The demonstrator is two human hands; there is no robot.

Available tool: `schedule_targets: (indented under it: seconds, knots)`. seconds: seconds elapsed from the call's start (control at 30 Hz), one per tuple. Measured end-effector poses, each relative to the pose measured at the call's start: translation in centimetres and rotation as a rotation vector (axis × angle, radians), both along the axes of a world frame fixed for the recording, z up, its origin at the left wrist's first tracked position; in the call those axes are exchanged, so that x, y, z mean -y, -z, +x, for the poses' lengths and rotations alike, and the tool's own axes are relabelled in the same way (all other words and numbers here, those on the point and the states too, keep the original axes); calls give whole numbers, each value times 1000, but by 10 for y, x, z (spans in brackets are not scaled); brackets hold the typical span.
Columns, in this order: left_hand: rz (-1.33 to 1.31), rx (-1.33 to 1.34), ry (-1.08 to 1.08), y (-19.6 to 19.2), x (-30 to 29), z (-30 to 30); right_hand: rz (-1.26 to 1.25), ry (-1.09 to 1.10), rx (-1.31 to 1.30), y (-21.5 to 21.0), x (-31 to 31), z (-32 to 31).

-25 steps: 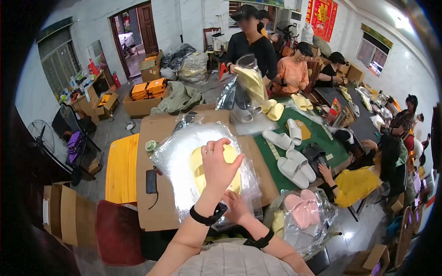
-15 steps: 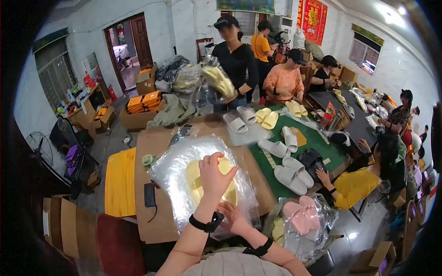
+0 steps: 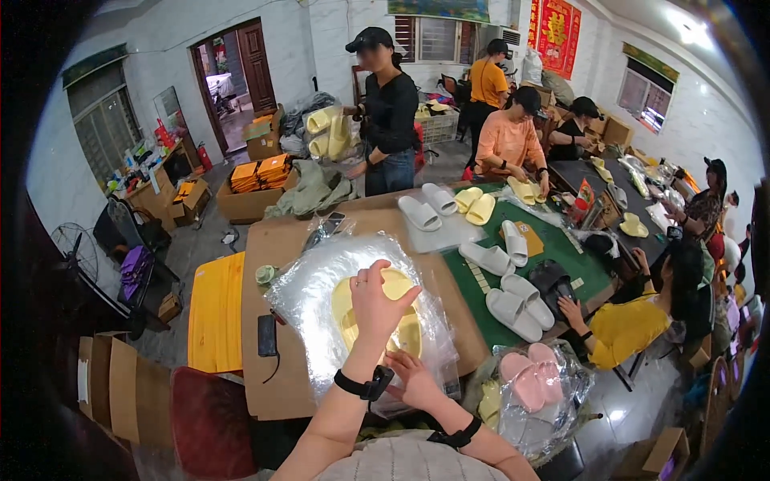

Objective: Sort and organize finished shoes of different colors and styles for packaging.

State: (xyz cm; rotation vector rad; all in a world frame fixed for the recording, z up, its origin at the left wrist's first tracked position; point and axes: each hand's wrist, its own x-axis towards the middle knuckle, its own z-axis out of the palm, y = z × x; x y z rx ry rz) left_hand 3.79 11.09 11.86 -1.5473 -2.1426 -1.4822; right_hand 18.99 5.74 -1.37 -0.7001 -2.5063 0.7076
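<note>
A pair of pale yellow slippers (image 3: 403, 286) lies on a spread of shiny clear plastic bags (image 3: 309, 293) in front of me. Whether a layer of plastic covers the slippers I cannot tell. My left hand (image 3: 375, 305) is over the pair, thumb apart from the curved fingers, with nothing visible in its grasp. It hides much of the slippers. Close to their near end, my right hand (image 3: 415, 380) rests by the plastic with fingers spread. Both wrists wear black bands.
Grey slippers (image 3: 513, 313) and a black pair (image 3: 552, 282) stand on a green mat to the right. Bagged pink slippers (image 3: 529, 381) sit at the near right. Yellow sheets (image 3: 215, 313) lie left. A co-worker in yellow (image 3: 630, 327) reaches in from the right; others work beyond.
The standing person in black has turned left and moved the bagged yellow slippers left, away from the table. The view has shifted slightly; my hands keep nearly the same pose over the slippers.
</note>
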Motion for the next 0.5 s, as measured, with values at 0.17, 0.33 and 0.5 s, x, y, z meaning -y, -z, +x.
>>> schedule_targets:
  seconds: [0.17, 0.33, 0.5]
  knots:
    - [-90, 102, -39, 1, 3, -6, -50, -2, 42, -9, 2, -1]
    - [-203, 167, -35, 11, -1, -9, -70, 13, 60, -8, 3, 0]
    - [-267, 117, -64, 37, -10, -13, -66, 4, 52, -7, -1, -2]
